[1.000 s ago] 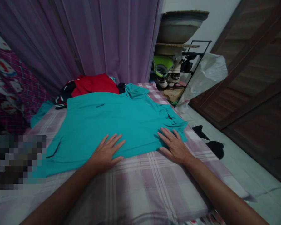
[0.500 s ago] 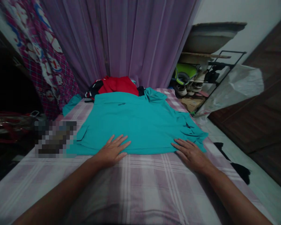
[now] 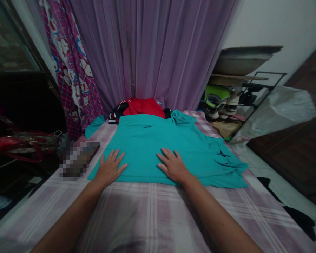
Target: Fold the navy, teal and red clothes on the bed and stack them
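A turquoise shirt (image 3: 144, 151) lies spread out on a plaid bedsheet (image 3: 137, 218), with its near edge running straight across in front of me. On its left near corner my left hand (image 3: 110, 167) rests flat, fingers spread. My right hand (image 3: 172, 164) lies on the middle of the cloth, its fingers also apart. Neither hand grips anything. At the shirt's right end the fabric is bunched and creased, and dark marks show there. Just behind the shirt sits a red and black garment (image 3: 144, 107) in a heap.
Purple curtains (image 3: 152, 52) hang behind the bed. A blurred-out item (image 3: 77, 161) lies on the left side of the sheet. To the right stands a rack (image 3: 268, 79) with shoes and a basin (image 3: 246, 61). Black cloth (image 3: 300, 218) lies on the floor.
My right hand has slid left from the shirt's right side to its middle. My left hand has moved left towards the near corner. The view has shifted slightly.
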